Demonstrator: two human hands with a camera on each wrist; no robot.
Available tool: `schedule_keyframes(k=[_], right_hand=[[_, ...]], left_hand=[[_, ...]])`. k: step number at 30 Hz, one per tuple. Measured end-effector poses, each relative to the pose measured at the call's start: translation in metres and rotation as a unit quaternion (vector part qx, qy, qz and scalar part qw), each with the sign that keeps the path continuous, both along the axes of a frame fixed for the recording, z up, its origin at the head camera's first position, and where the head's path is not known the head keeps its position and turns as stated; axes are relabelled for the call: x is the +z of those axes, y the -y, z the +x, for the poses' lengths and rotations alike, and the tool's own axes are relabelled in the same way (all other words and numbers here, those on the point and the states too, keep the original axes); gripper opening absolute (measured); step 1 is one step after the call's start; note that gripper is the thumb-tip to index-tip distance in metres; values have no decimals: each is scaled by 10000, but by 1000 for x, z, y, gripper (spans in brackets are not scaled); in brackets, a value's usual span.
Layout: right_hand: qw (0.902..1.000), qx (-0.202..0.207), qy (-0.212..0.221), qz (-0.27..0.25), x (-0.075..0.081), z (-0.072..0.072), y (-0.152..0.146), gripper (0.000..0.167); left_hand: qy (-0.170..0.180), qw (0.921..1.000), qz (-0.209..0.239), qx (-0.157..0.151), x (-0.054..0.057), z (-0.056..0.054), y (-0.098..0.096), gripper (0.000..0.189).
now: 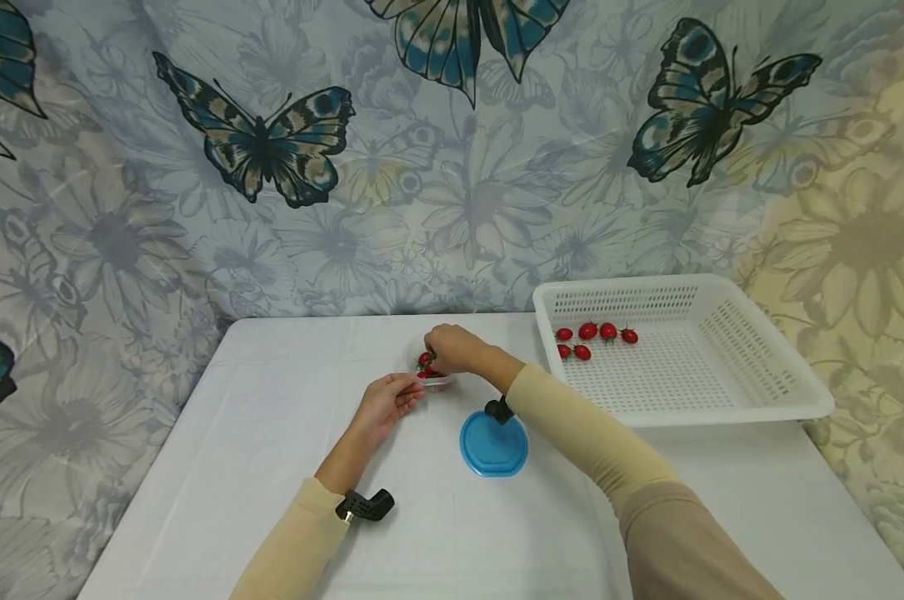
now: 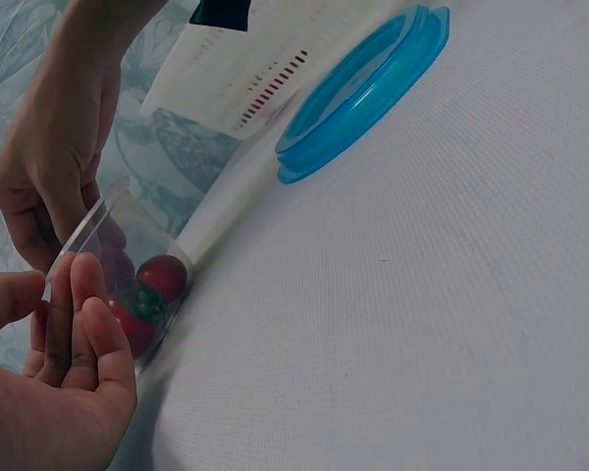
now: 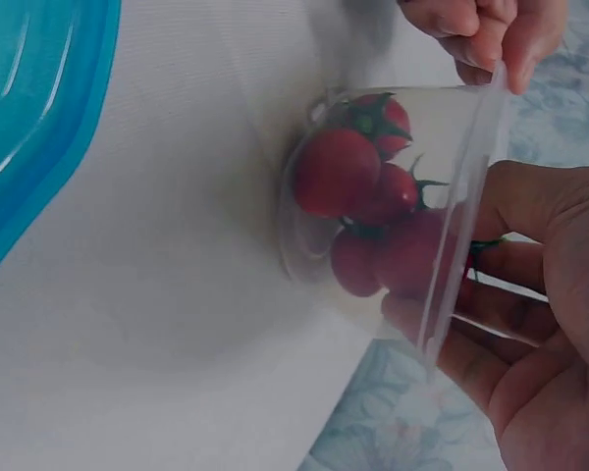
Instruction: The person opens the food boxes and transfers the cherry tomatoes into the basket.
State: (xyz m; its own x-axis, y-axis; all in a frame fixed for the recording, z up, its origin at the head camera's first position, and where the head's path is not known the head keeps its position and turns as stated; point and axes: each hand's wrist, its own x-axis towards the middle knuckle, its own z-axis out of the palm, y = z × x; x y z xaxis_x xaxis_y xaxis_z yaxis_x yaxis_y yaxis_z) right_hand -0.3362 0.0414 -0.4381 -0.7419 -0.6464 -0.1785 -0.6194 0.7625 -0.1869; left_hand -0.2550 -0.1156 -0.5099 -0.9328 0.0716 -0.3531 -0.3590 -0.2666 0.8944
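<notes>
We see the clear tub [image 1: 437, 383] between ten and eleven o'clock from the blue lid [image 1: 492, 447], the white basket [image 1: 691, 358] at two. The left hand [image 1: 387, 406] pinches the tub's rim [image 3: 478, 147]; the right hand [image 1: 455, 348], fingers curled, holds a red tomato [image 3: 417, 253] at its mouth.

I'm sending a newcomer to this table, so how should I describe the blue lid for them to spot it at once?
On the white table, find the big white basket at the right. Left of it, on the near side of the clear tub of tomatoes, lies the lid. It is flat, roughly round, and the only bright blue thing on the table.
</notes>
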Motion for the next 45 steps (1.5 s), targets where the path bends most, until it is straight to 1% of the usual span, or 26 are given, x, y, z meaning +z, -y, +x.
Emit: schedule_keyframes(k=[7,12,15,18,22,28,33,39,45], right_hand=[[9995,-82,131,-281,-3,-2,-1,14],[9981,-21,255,-557,1,-4,-3,13],[9977,36,204,-642,5,-4,-5,16],[9978,81,147,-642,11,-4,-8,20],[9981,54,188,-592,17,-4,-12,23],[9973,49,227,-692,24,-6,-19,16],[9970,90,131,-758,30,-8,-26,12],[9973,110,-25,-728,38,-10,-34,11],[9976,-47,24,-691,45,-12,-43,9]], left_hand=[[15,10000,-3,28,1,0,-1,17],[7,10000,-30,-6,2,0,-1,18],[17,10000,-34,17,2,0,-1,19],[19,10000,-52,62,3,1,0,20],[20,9999,-90,70,4,1,0,24],[24,9999,-120,29,4,1,-1,25],[41,9999,-134,69,2,1,-1,22],[53,9999,-137,81,1,1,1,20],[47,9999,-93,-9,1,0,1,25]])
